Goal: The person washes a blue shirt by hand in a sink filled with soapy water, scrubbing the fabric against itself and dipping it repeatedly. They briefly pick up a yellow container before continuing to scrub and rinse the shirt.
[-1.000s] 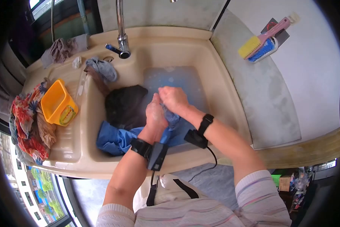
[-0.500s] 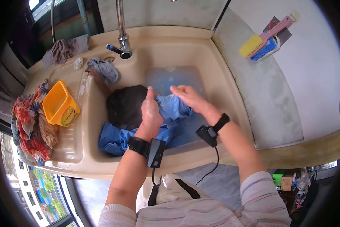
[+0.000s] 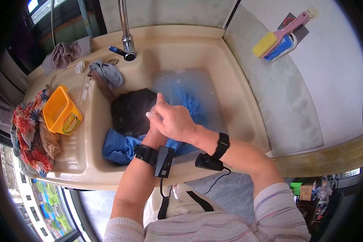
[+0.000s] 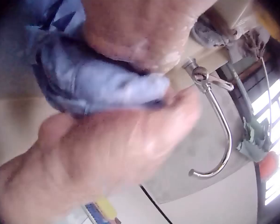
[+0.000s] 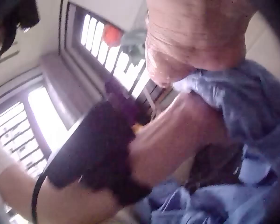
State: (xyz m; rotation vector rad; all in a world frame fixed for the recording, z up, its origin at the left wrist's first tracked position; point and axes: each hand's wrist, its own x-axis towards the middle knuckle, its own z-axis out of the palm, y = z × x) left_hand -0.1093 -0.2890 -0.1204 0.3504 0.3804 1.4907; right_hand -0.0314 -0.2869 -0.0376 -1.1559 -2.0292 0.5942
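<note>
Over the sink's near side the two hands meet, with wet blue cloth between them. My right hand [image 3: 176,121] lies across the left, its fingers curled over the cloth. Mostly covered by it, my left hand [image 3: 154,131] grips the cloth from the other side, thumb pointing up. In the left wrist view a fold of the blue cloth [image 4: 107,86] runs between both hands, and the right wrist view shows the cloth [image 5: 252,102] hanging from them. More blue cloth [image 3: 123,147] lies along the sink's near left, and some spreads underwater. A black garment [image 3: 133,111] sits beside the left hand.
The beige sink [image 3: 240,97] holds cloudy bluish water. A faucet [image 3: 127,44] stands at the back. On the left ledge are an orange container [image 3: 62,111], a red patterned cloth [image 3: 26,125] and a grey cloth [image 3: 106,72]. Brushes [image 3: 274,42] hang on the right wall.
Half a second ago the hands were apart with blue cloth stretched between them. The right hand has since come left and over the left hand, and part of the cloth has sunk into the water.
</note>
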